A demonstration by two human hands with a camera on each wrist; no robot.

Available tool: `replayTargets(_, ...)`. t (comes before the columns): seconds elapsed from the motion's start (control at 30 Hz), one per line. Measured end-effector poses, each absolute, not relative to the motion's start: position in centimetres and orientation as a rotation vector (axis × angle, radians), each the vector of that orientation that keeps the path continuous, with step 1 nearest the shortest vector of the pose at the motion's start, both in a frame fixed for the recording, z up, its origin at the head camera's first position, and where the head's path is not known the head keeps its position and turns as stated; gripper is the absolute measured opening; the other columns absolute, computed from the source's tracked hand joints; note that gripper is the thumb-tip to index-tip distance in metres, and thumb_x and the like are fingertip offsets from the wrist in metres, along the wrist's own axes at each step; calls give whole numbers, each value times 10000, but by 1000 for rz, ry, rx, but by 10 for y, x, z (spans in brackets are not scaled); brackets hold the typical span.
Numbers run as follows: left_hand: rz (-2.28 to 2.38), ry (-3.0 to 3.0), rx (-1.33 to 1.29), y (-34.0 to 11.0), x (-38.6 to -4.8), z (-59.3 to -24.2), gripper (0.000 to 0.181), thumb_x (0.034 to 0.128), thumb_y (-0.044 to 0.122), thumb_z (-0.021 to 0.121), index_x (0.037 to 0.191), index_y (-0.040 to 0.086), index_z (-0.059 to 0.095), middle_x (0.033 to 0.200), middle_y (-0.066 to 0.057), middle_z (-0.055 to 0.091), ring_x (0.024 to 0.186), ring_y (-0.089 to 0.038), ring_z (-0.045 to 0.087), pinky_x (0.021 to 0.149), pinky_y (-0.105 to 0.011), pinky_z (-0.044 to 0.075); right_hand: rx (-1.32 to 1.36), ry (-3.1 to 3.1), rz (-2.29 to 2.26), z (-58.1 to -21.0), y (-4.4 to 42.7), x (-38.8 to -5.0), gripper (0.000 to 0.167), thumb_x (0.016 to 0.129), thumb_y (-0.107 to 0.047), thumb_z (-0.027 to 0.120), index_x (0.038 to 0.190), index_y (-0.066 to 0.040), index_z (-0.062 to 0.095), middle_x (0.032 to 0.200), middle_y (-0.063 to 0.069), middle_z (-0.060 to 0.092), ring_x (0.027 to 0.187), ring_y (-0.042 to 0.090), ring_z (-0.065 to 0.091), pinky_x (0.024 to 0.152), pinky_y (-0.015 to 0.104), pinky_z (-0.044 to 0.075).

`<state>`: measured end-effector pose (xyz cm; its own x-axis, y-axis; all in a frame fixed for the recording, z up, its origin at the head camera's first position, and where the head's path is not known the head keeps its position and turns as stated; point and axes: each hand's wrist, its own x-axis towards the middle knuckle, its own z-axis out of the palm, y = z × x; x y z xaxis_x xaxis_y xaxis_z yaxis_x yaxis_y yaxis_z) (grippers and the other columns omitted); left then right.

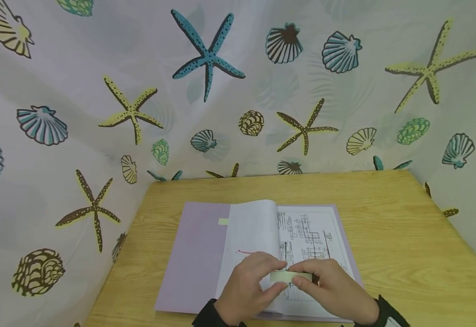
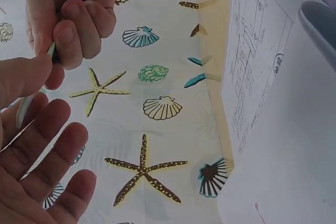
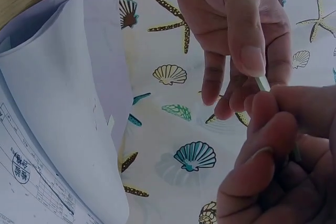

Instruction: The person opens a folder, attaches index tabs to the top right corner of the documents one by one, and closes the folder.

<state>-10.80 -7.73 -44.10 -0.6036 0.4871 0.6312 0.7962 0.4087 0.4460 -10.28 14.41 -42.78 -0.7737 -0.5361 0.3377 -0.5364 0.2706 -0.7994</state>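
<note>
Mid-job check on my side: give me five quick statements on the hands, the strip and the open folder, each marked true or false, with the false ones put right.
1. The left hand and the right hand both hold the pale green strip. True.
2. The folder lies shut. False: the folder lies open on the wooden table.
3. The right-hand page carries printed line drawings. True.
4. The strip lies untouched on the table. False: it is between the fingers of both hands.
5. A small pale green tab shows at the left-hand page's outer edge. True.
</note>
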Motion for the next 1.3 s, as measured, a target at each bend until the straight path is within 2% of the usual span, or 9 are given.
replayTargets(0.1, -1007, -2237, -1092, -78, -108, -442, 218, 860, 259, 732, 1047, 154, 696, 935, 86, 672, 894, -13, 604, 834, -168, 470, 1023, -2524, 1566, -429, 141, -102, 162, 948, -145, 609, 1080, -200, 687, 877, -129, 661, 596, -1, 486, 461, 182, 408)
replayTargets(0.23, -986, -2228, -1043, -79, -108, -445, 192, 861, 262, 730, 1007, 141, 699, 884, 84, 672, 833, -2, 606, 788, -158, 475, 932, -2508, 1528, -432, 136, -101, 217, 916, -157, 659, 1130, -187, 645, 889, -130, 649, 610, 2, 506, 490, 199, 442)
replayTargets(0.4, -1032, -2241, -947, -79, -108, -449, 174, 855, 269, 734, 961, 136, 698, 882, 86, 674, 819, -7, 601, 772, -180, 484, 844, -2466, 1476, -435, 131, -101, 256, 873, -170, 714, 1117, -211, 647, 1020, -108, 663, 737, 36, 579, 595, 227, 504)
replayTargets(0.77, -1039, -2211, -918, -79, -107, -450, 158, 849, 254, 738, 938, 133, 689, 863, 83, 672, 799, -19, 597, 768, -191, 486, 813, -2432, 1320, -435, 128, -100, 308, 821, -169, 769, 1079, -286, 645, 1071, -133, 599, 874, 65, 574, 654, 242, 493)
replayTargets(1.03, -1034, -2225, -913, -79, -106, -451, 149, 859, 258, 726, 934, 134, 690, 856, 84, 672, 794, -17, 596, 765, -189, 487, 794, -2443, 1271, -434, 127, -100, 298, 851, -159, 739, 1114, -262, 643, 1050, -162, 617, 866, 38, 576, 690, 253, 501)
replayTargets(1.3, -1023, -2211, -910, -79, -110, -454, 156, 851, 253, 735, 942, 133, 693, 850, 82, 671, 790, -26, 596, 737, -168, 477, 814, -2416, 1262, -435, 129, -103, 260, 832, -156, 757, 1038, -270, 647, 1019, -149, 606, 851, 43, 567, 666, 255, 501)
